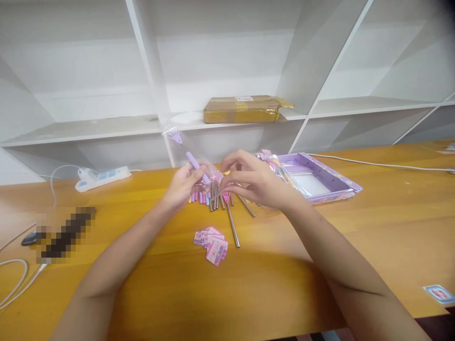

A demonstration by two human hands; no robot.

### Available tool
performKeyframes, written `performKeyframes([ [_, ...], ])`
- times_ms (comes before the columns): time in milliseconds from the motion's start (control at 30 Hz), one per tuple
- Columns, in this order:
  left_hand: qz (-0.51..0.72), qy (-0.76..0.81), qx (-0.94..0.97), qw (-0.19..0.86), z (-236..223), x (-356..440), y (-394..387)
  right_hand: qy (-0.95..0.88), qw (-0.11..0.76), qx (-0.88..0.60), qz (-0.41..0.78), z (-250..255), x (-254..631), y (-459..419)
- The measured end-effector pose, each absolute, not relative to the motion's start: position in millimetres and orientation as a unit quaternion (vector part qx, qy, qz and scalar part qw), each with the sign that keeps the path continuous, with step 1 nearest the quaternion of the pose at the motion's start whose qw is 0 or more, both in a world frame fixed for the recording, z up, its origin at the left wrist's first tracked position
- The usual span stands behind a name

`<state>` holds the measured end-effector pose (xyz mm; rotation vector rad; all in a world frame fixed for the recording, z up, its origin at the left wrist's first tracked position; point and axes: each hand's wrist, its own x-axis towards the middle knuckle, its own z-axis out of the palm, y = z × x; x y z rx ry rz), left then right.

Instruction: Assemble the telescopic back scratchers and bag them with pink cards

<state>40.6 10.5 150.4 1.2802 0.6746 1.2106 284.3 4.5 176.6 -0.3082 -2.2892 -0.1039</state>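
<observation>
My left hand (186, 182) is closed on a clear plastic bag (199, 150). Inside the bag are a purple hand-shaped back scratcher head (175, 137) and a purple handle (196, 166). At the bag's lower right end, the fingers of my right hand (249, 177) are bent and pinched together; what lies between them is too small to make out. Below the hands lie several metal rods (215, 201) and a row of pastel handles (199, 196). One pink back scratcher (232, 222) points toward me. Nearer still is a loose pile of pink printed cards (215, 246).
To the right stands an open purple box (327, 177), with wrapped items (275, 166) at its left side. A taped carton (241, 110) rests on the white shelf. On the left are a power strip (103, 179), cables and a dark blurred object (69, 234).
</observation>
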Motion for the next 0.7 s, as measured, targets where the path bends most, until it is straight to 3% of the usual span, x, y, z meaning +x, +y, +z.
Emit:
performKeyframes([
  [267,0.475,0.29,0.578,0.597,144,42,13,-0.897,0.414,-0.147,0.054,176,275,4],
  [700,0.414,0.334,0.644,0.55,143,38,10,-0.871,0.415,-0.242,0.103,167,273,4],
])
